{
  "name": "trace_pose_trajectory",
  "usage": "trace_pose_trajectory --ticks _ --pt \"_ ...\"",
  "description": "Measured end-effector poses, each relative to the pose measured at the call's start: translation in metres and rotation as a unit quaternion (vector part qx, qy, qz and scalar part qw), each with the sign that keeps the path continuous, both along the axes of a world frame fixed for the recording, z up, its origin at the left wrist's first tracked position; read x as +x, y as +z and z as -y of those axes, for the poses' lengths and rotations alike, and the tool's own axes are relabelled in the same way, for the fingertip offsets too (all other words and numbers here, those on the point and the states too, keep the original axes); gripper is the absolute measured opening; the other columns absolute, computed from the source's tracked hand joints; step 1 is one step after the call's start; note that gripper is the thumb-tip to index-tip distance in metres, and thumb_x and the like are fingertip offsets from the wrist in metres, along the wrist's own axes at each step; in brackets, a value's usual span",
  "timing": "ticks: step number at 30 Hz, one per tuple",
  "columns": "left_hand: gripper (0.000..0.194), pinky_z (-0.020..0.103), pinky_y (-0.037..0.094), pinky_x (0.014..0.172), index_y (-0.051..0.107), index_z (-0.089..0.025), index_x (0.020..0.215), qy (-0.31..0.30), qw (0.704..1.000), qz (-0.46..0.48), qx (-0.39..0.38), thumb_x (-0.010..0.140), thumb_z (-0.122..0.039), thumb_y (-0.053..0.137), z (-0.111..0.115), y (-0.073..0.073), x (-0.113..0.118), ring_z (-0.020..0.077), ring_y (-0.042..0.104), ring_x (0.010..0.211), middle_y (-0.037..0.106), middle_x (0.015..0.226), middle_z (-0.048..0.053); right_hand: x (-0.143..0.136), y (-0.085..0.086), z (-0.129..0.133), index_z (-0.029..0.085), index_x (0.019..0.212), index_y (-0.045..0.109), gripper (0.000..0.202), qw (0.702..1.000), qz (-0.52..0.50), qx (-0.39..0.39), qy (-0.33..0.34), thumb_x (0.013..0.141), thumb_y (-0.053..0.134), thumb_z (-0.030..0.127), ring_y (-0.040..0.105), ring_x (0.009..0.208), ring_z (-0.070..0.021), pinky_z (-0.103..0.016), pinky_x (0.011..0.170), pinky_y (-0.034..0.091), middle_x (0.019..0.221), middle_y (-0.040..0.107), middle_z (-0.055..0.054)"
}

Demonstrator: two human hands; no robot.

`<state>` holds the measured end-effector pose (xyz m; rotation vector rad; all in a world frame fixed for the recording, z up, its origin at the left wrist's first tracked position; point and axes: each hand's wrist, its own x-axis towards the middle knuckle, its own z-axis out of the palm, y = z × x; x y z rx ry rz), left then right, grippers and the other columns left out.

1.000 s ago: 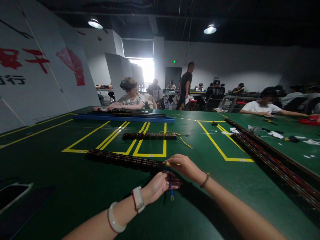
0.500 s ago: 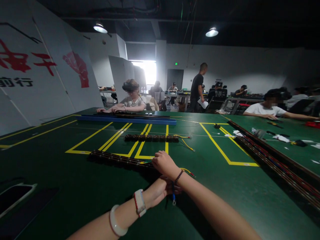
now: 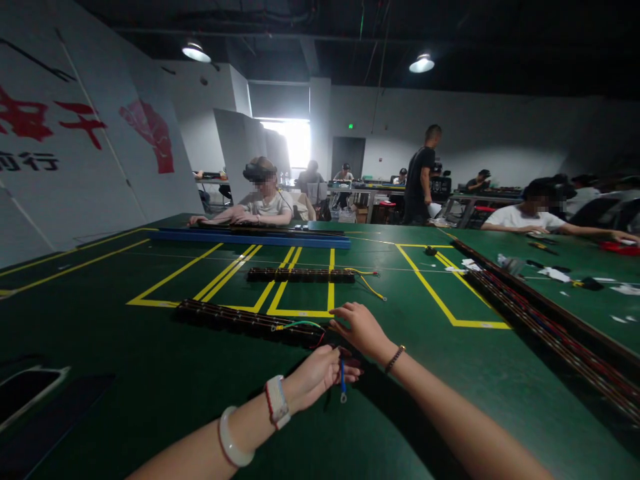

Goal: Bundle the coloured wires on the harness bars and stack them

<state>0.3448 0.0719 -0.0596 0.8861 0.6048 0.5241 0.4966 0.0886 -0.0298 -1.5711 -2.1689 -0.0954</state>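
A long black wired strip (image 3: 240, 319) lies slanted on the green table, its right end beneath my hands. From that end a green-yellow wire (image 3: 300, 323) curves back over the strip to a ring terminal. My left hand (image 3: 323, 373) is at the strip's end, fingers curled around dark wires; a blue wire (image 3: 343, 380) with a ring terminal hangs down at its fingers. Just above and to the right, my right hand (image 3: 363, 330) has its fingers apart with nothing visible in them. Beyond lies a shorter black strip (image 3: 300, 275) with yellow leads.
A blue rail (image 3: 250, 239) lies at the far edge, where a person in a headset sits. Long wire bundles (image 3: 560, 333) run down the right side near scraps and tools. At lower left is a dark device (image 3: 30, 393). Yellow tape marks the table (image 3: 175, 373).
My right hand has opened and moved right, away from my left hand, uncovering the green-yellow wire. My left hand has barely moved. A standing person in the background has moved right.
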Motion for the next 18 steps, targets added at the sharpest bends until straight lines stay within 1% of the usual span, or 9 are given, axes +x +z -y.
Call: trace_pose_trajectory --ticks 2,4,6,8,11,13,16,17,18 --pt "0.020 0.031 0.049 0.073 0.045 -0.013 0.095 -0.016 0.998 -0.046 0.027 0.089 -0.033 0.047 -0.003 0.002 -0.003 0.0168 0.066 0.073 0.064 0.084 0.009 0.019 -0.011 0.008 0.022 0.107 0.066 0.025 1.000 0.010 -0.008 -0.012 0.090 0.054 0.036 0.056 0.087 -0.0171 -0.029 0.077 0.039 0.092 0.064 -0.006" --pt "0.031 0.028 0.048 0.064 0.045 -0.014 0.096 -0.042 0.990 -0.111 0.071 0.086 -0.044 0.048 -0.008 0.005 -0.007 0.0143 0.063 0.062 0.062 0.075 0.004 0.033 -0.022 0.016 0.023 0.104 0.068 0.023 1.000 0.023 -0.013 -0.015 0.090 0.054 0.035 0.056 0.085 -0.0168 -0.029 0.076 0.039 0.089 0.064 -0.005" --pt "0.042 0.025 0.045 0.055 0.046 -0.015 0.092 -0.080 0.973 -0.180 0.118 0.082 -0.055 0.049 -0.014 0.010 -0.011 0.0118 0.057 0.051 0.058 0.066 0.000 0.041 -0.030 0.021 0.023 0.101 0.069 0.022 0.999 0.028 -0.018 -0.017 0.092 0.051 0.033 0.056 0.083 -0.0159 -0.028 0.074 0.039 0.087 0.063 -0.005" --pt "0.045 0.023 0.041 0.050 0.048 -0.015 0.087 -0.106 0.951 -0.233 0.173 0.081 -0.060 0.047 -0.019 0.015 -0.014 0.0099 0.052 0.045 0.054 0.060 -0.002 0.044 -0.035 0.024 0.023 0.100 0.070 0.023 0.999 0.026 -0.021 -0.018 0.093 0.049 0.031 0.055 0.082 -0.0152 -0.027 0.074 0.039 0.086 0.063 -0.005" --pt "0.041 0.021 0.036 0.046 0.050 -0.017 0.079 -0.105 0.915 -0.304 0.245 0.083 -0.057 0.044 -0.022 0.023 -0.018 0.0088 0.043 0.039 0.047 0.052 -0.004 0.043 -0.036 0.025 0.023 0.100 0.069 0.023 0.999 0.023 -0.020 -0.019 0.094 0.048 0.029 0.055 0.082 -0.0153 -0.027 0.074 0.038 0.086 0.063 -0.005" --pt "0.037 0.023 0.036 0.049 0.051 -0.017 0.072 -0.094 0.879 -0.352 0.307 0.084 -0.051 0.044 -0.021 0.029 -0.022 0.0089 0.039 0.040 0.044 0.050 -0.003 0.042 -0.036 0.025 0.024 0.098 0.070 0.023 0.999 0.024 -0.017 -0.022 0.094 0.048 0.029 0.054 0.082 -0.0158 -0.027 0.073 0.037 0.085 0.063 -0.005" --pt "0.031 0.028 0.039 0.062 0.054 -0.018 0.059 -0.075 0.809 -0.386 0.438 0.080 -0.041 0.053 -0.017 0.035 -0.027 0.0118 0.043 0.047 0.048 0.052 0.001 0.041 -0.035 0.025 0.025 0.097 0.070 0.021 0.999 0.027 -0.013 -0.023 0.093 0.050 0.030 0.052 0.081 -0.0161 -0.027 0.072 0.035 0.084 0.062 -0.004" --pt "0.030 0.030 0.039 0.066 0.054 -0.018 0.056 -0.067 0.792 -0.386 0.468 0.078 -0.038 0.056 -0.015 0.036 -0.029 0.0133 0.045 0.050 0.049 0.053 0.002 0.042 -0.035 0.025 0.026 0.097 0.070 0.021 0.999 0.027 -0.012 -0.020 0.093 0.050 0.030 0.052 0.081 -0.0160 -0.027 0.072 0.035 0.083 0.062 -0.004" --pt "0.028 0.032 0.039 0.070 0.055 -0.018 0.055 -0.059 0.783 -0.385 0.486 0.076 -0.037 0.058 -0.014 0.037 -0.031 0.0147 0.046 0.052 0.050 0.052 0.002 0.042 -0.035 0.025 0.026 0.097 0.070 0.021 0.999 0.028 -0.011 -0.017 0.093 0.050 0.029 0.052 0.081 -0.0159 -0.027 0.072 0.035 0.083 0.062 -0.004"
